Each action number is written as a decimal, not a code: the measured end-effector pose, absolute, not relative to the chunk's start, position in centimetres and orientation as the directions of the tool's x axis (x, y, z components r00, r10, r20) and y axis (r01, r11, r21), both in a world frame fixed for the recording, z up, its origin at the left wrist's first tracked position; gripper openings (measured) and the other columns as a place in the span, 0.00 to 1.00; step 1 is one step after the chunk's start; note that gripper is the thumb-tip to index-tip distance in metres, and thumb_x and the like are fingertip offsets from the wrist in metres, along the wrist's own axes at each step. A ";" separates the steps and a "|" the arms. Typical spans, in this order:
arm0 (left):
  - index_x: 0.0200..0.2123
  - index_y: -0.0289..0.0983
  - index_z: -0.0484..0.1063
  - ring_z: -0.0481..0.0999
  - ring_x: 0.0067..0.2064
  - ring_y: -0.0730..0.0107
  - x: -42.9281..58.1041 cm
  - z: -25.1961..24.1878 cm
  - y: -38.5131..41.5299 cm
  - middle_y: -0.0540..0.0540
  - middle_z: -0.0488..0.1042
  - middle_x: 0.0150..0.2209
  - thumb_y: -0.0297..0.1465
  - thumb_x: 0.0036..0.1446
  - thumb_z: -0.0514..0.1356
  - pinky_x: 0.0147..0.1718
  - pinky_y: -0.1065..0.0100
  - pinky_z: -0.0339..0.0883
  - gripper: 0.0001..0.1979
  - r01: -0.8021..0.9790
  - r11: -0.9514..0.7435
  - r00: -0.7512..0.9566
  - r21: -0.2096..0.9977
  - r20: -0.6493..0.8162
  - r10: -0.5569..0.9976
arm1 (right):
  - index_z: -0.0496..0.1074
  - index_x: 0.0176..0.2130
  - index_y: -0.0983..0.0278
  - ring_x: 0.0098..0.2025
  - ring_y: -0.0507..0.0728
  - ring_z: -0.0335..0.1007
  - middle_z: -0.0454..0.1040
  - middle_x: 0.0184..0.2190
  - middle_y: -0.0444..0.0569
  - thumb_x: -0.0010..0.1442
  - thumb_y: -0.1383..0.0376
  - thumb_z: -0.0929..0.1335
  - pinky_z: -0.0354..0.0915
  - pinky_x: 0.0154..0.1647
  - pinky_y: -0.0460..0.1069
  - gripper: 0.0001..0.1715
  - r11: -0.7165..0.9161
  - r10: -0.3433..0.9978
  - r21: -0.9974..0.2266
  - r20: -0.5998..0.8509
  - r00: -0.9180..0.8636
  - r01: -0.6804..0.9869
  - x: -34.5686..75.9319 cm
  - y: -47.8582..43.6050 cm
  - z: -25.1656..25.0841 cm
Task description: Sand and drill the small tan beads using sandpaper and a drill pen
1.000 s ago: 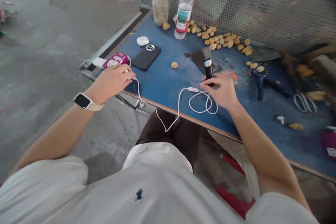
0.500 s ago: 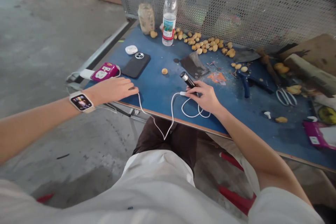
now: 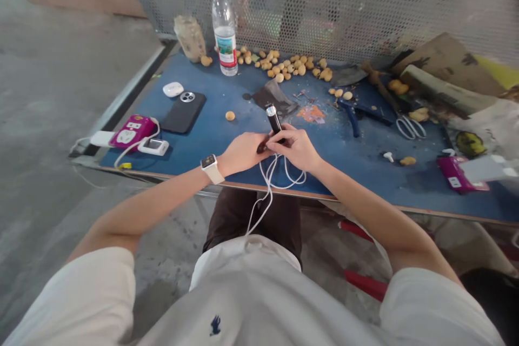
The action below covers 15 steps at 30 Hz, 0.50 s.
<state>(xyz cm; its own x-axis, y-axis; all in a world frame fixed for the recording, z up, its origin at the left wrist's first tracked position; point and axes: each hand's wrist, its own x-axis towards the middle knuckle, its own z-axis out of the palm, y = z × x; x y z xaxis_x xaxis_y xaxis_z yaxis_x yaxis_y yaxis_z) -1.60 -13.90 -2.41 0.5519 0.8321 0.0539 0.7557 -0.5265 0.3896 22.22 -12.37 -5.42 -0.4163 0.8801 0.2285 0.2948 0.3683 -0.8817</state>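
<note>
A slim black cylinder (image 3: 275,121) is grasped, tilted, by the right hand (image 3: 299,148) above a blue bench (image 3: 214,143), a white cable (image 3: 269,186) looped below. The left hand (image 3: 242,152) is positioned just beside; whether anything is grasped there cannot be told. The cylinder is judged light, stiff, perhaps slippery, best held around its middle.

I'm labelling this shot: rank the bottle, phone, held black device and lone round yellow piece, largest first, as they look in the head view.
Bottle
Phone
Black device, partly covered
Round yellow piece
</note>
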 end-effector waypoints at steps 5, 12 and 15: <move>0.60 0.34 0.83 0.92 0.61 0.38 1.1 -2.6 -15.7 0.30 0.90 0.57 0.30 0.85 0.66 0.58 0.49 0.82 0.09 0.787 -0.596 0.587 0.159 0.102 0.803 | 0.94 0.44 0.55 0.54 0.64 0.86 0.84 0.59 0.54 0.75 0.62 0.81 0.87 0.61 0.65 0.05 0.459 0.873 -0.768 0.296 -0.388 0.447 23.8 -15.0 -4.7; 0.68 0.30 0.78 0.94 0.58 0.41 2.2 -1.9 -14.5 0.24 0.85 0.67 0.24 0.85 0.58 0.54 0.51 0.87 0.16 0.781 -0.578 0.565 0.237 0.125 0.815 | 0.95 0.45 0.53 0.50 0.63 0.85 0.85 0.57 0.53 0.75 0.59 0.81 0.87 0.55 0.64 0.06 0.472 0.880 -0.724 0.349 -0.324 0.503 26.6 -15.9 -3.6; 0.65 0.35 0.78 0.92 0.60 0.44 4.0 -0.8 -11.3 0.29 0.85 0.66 0.21 0.81 0.60 0.57 0.50 0.87 0.16 0.650 -0.623 0.532 0.435 0.326 0.782 | 0.95 0.47 0.54 0.49 0.63 0.85 0.85 0.60 0.54 0.74 0.53 0.81 0.87 0.46 0.62 0.10 0.420 0.907 -0.789 0.356 -0.224 0.448 27.4 -13.5 -3.3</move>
